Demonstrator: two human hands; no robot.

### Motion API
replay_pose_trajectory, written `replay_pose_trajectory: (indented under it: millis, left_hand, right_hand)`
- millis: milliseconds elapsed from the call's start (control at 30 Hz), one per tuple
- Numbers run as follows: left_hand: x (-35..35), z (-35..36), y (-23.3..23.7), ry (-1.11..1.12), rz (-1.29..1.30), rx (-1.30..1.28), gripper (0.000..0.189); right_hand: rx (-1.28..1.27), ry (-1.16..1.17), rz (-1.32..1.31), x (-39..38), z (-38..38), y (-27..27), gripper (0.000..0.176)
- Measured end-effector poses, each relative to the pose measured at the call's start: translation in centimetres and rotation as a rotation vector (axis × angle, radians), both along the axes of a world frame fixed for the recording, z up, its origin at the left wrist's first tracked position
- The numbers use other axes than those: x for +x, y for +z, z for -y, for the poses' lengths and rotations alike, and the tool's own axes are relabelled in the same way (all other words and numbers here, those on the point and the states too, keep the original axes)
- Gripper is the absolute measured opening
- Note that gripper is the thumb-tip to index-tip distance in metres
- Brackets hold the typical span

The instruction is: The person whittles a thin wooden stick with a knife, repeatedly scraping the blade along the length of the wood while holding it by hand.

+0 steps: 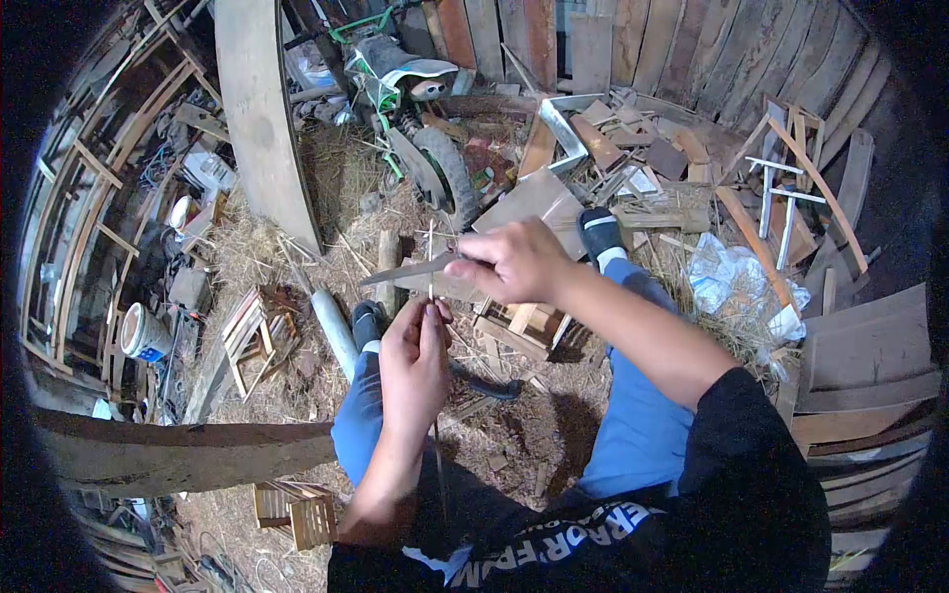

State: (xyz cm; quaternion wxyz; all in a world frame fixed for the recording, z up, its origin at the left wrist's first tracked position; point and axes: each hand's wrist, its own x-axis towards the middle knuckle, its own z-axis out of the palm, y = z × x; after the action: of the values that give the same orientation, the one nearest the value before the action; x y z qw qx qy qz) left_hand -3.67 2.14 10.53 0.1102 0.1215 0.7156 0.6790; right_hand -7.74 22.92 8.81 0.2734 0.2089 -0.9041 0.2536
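- Your left hand is closed around a thin strip, with the fingers together and pinching it near its upper part.
- The thin strip stands nearly upright. A short length rises above your left fingertips, and a longer length runs down past the wrist towards your lap.
- Your right hand is clenched on the handle of a knife, with the fingers curled tight and the knuckles facing up.
- The blade points out to the left of your right fingers and lies almost level. It crosses the thin strip just above your left fingertips; I cannot tell whether the edge has bitten in.
- Your two hands are close together, the right just above and to the right of the left.
- Just beyond and below your right fingers, a small wooden crate sits on the straw between your feet.
- A motorbike stands well beyond both sets of fingers.
- Far to the left of your left fingers is a white bucket.
- A heavy wooden beam lies below and to the left of your left fingers.
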Motion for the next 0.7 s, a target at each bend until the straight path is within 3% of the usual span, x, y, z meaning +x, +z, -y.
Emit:
replay_pose_trajectory:
  millis: [100, 367, 400, 500, 567, 700]
  left_hand:
    - [0.4, -0.2, -0.2, 0.02, 0.018, 0.016, 0.017]
    - [0.3, -0.3, -0.4, 0.028, -0.057, 0.016, 0.018]
    - [0.2, -0.1, 0.3, -0.008, -0.085, -0.092, 0.017]
    - [0.0, 0.1, -0.3, -0.02, -0.055, -0.041, 0.017]
    - [0.3, -0.5, 0.1, 0.014, -0.123, -0.061, 0.018]
    - [0.5, 0.1, -0.9, 0.004, -0.043, -0.044, 0.016]
  right_hand:
    - [-0.023, 0.062, -0.139, 1.2, 0.7, 0.8, 0.045]
    - [0.003, 0.039, -0.13, 1.4, 0.5, 1.0, 0.045]
    - [0.048, 0.055, -0.06, 1.0, -0.4, 1.0, 0.045]
    - [-0.015, -0.064, -0.132, -0.1, -0.6, 0.7, 0.047]
    - [0.014, 0.067, -0.153, 1.3, 0.0, 0.8, 0.046]
    - [0.007, -0.089, -0.107, -0.5, -1.4, 0.6, 0.044]
